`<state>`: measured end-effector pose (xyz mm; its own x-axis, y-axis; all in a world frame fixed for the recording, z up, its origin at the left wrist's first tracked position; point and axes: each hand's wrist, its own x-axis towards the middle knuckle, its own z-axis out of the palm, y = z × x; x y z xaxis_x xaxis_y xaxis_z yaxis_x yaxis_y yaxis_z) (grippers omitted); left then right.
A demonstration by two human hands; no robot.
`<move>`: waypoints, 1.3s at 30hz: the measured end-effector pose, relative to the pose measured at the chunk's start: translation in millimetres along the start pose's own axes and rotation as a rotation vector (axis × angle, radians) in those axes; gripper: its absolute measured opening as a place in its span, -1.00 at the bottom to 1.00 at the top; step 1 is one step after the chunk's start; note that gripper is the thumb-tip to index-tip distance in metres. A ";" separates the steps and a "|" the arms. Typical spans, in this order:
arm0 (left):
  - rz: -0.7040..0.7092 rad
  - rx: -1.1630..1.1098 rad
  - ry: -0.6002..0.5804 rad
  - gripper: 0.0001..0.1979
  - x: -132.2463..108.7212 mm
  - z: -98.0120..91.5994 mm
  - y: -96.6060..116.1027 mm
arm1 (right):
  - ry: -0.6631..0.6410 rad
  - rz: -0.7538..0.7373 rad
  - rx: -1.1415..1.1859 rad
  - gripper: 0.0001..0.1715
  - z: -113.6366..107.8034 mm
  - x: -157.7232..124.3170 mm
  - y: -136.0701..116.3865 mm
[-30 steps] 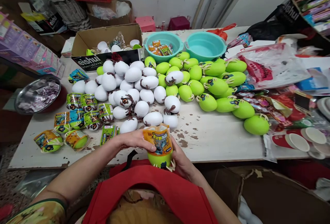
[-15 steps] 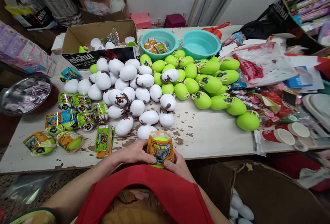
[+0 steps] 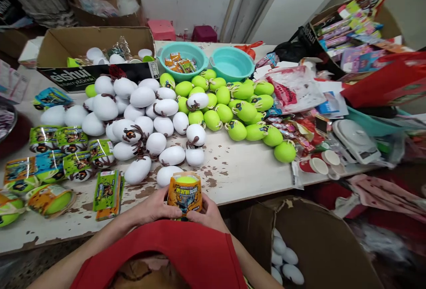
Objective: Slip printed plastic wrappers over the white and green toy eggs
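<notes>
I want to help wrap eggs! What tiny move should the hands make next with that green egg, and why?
Probably slide the orange sleeve further over the green egg: left hand and right hand grip it, and the egg's top pokes out bare.

Small toy-packing workroom, half storeroom. Chipped bench (image 3: 253, 173) heaped with white toy eggs (image 3: 143, 98) and green toy eggs (image 3: 222, 111); wrapped eggs (image 3: 71, 138) at left. Open carton (image 3: 83, 43) far left, another carton (image 3: 319, 244) near right, stock boxes (image 3: 349, 27) far right.

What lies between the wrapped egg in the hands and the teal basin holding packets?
Head view: white eggs, starting right beside the wrapped egg, then a few green eggs just before the teal basin.
</notes>
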<state>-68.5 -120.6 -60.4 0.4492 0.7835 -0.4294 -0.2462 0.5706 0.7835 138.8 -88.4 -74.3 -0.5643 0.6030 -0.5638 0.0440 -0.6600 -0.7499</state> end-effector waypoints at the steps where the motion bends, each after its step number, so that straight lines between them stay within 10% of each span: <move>1: 0.001 -0.005 -0.001 -0.34 1.3 1.1 -0.5 | 0.011 -0.001 -0.009 -0.31 -1.4 -0.4 0.5; 17: 0.027 -0.121 0.466 -0.34 1.7 -4.8 -26.9 | -0.107 0.071 0.078 -0.30 11.8 36.5 -3.7; 39: 0.145 -0.009 0.407 -0.43 13.9 -10.1 -24.3 | -0.033 -0.006 0.038 -0.30 9.4 40.2 1.6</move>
<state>-64.9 -121.1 -90.0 0.0347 0.8880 -0.4586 -0.2905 0.4480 0.8455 108.4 -69.4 -94.9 -0.5914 0.5924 -0.5471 0.0093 -0.6734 -0.7392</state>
